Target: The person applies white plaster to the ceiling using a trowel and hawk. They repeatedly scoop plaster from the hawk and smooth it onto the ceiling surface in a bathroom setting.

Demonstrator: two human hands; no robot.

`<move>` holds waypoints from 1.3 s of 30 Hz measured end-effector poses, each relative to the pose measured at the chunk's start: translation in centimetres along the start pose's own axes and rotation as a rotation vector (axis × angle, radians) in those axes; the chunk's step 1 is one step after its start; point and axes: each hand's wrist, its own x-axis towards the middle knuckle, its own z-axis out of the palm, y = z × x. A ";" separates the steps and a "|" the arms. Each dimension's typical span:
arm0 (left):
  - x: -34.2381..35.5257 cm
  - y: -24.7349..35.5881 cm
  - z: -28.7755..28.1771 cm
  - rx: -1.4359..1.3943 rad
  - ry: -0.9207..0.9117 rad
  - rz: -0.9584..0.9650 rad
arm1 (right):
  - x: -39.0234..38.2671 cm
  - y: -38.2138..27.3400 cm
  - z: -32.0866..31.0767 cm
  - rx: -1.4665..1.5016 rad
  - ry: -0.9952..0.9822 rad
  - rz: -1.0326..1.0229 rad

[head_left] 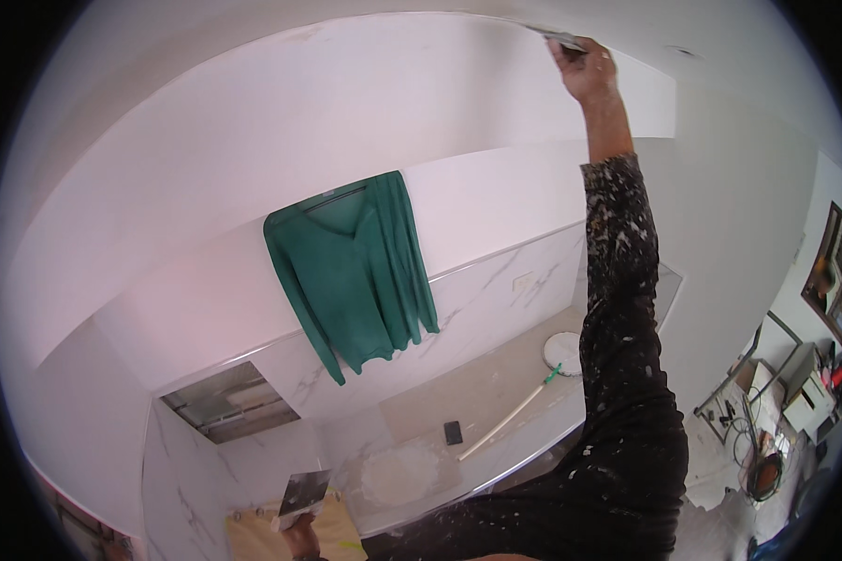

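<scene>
My right hand [589, 77] is raised high at the upper right, its fingers closed round a flat metal putty knife [563, 38]. The blade lies against the line where the white wall [365, 93] meets the ceiling [720, 84]. The dark sleeve [622, 327] of that arm is spattered with white paint. Low at the left, my left hand [301, 539] grips a wide rectangular scraper [304, 493], its blade pointing up; part of this hand is cut off by the lower edge.
A green sweater [355, 271] hangs on the wall in front. Below it, the counter [477, 388] bears a white round bucket [562, 353], a pole with a green end [510, 419] and a dark phone-like slab [453, 432]. Cables [762, 472] and equipment clutter the right.
</scene>
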 end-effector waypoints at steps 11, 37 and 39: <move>-1.1 0.9 0.7 0.171 0.027 -0.020 | 2.4 3.2 4.3 0.000 0.007 0.121; -2.1 2.5 -2.6 0.211 0.055 -0.052 | 2.5 17.2 7.7 -0.013 0.172 -0.314; -2.4 2.5 -3.0 0.208 0.057 -0.051 | 1.1 19.4 11.5 0.513 0.090 -0.110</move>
